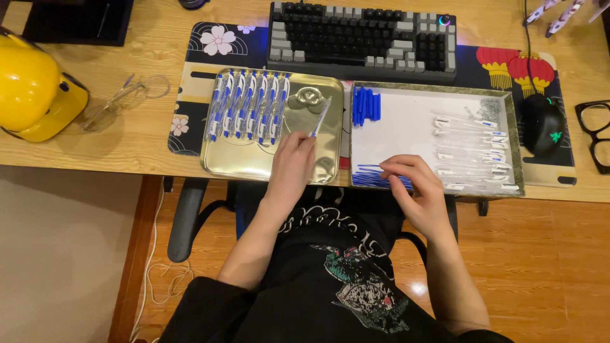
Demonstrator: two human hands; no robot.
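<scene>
My left hand (293, 162) holds a clear pen barrel (320, 117) upright-tilted over the gold metal tray (222, 166). A row of several assembled blue-and-white pens (249, 105) lies in that tray's left half. My right hand (414, 184) rests at the front edge of the white tray (406, 124), fingers pinching among thin blue refills (370, 174). A bunch of blue caps (366, 106) sits at that tray's back left. Several clear barrels (473, 152) lie stacked on its right side.
A grey-and-black keyboard (362, 38) sits behind the trays on a patterned desk mat (190, 82). A black mouse (541, 124) and black glasses (594, 133) lie to the right. A yellow helmet (32, 86) and clear safety glasses (124, 98) lie to the left.
</scene>
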